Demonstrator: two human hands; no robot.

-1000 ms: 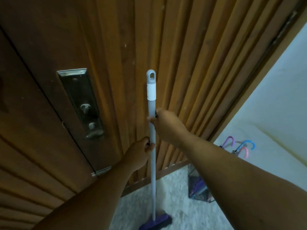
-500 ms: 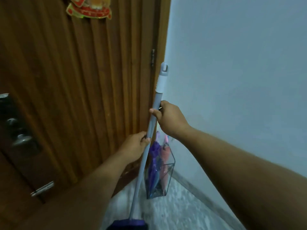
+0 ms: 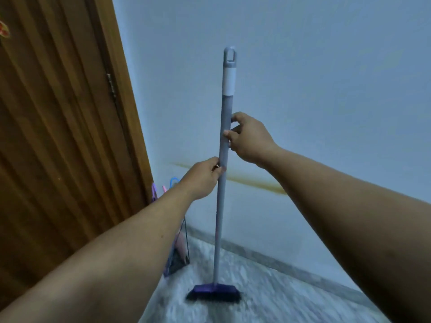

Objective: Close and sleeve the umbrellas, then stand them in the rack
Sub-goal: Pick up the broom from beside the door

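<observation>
I hold a broom (image 3: 221,206) upright in front of the wall, its grey pole ending in a purple brush head (image 3: 213,292) on the floor. My right hand (image 3: 248,138) grips the pole high up, and my left hand (image 3: 203,178) grips it just below. A wire rack (image 3: 180,255) stands in the corner by the door, mostly hidden behind my left forearm. Curved umbrella handles (image 3: 173,181) in blue, pink and purple stick up from it.
A ribbed wooden door (image 3: 58,148) with a hinge fills the left side. A pale blue wall (image 3: 303,78) with a yellowish streak runs across the right. The floor is speckled grey stone with a skirting strip (image 3: 291,269) along the wall.
The view has swung right from the door to the wall. The broom has moved right with both hands, away from the rack, and now stands straighter.
</observation>
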